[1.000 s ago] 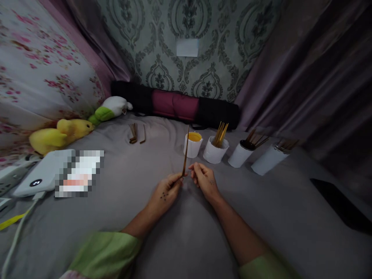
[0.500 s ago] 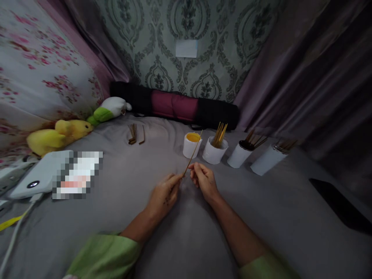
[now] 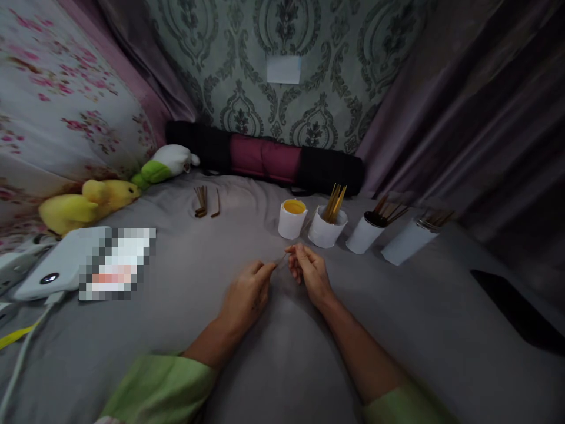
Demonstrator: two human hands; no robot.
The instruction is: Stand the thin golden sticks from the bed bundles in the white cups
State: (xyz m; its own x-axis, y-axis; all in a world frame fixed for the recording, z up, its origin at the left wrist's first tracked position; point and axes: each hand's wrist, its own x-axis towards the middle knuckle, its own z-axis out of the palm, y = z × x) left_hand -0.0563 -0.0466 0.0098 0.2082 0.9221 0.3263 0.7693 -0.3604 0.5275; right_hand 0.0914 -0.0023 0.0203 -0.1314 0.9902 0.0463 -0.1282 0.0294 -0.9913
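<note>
My left hand (image 3: 247,294) pinches the near end of a thin brown stick (image 3: 282,259) that is blurred and leans low toward the right. My right hand (image 3: 309,272) has its fingertips curled together on the same end, just beside my left fingers. A little beyond the hands stand a white cup of yellow liquid (image 3: 291,221), a white cup holding yellow sticks (image 3: 325,232), a cup with dark sticks (image 3: 364,234) and a leaning white cup with brown sticks (image 3: 406,244). Both hands hover just over the grey sheet (image 3: 282,353).
A small bundle of loose brown sticks (image 3: 205,203) lies far left of the cups. Yellow and green plush toys (image 3: 88,203), a white power bank (image 3: 57,265) with cable, a dark rolled bag (image 3: 265,156) at the wall and a black phone (image 3: 516,309) at the right.
The stick stood almost upright a second ago and has tipped down to the right toward the cups. Both hands stay in nearly the same place.
</note>
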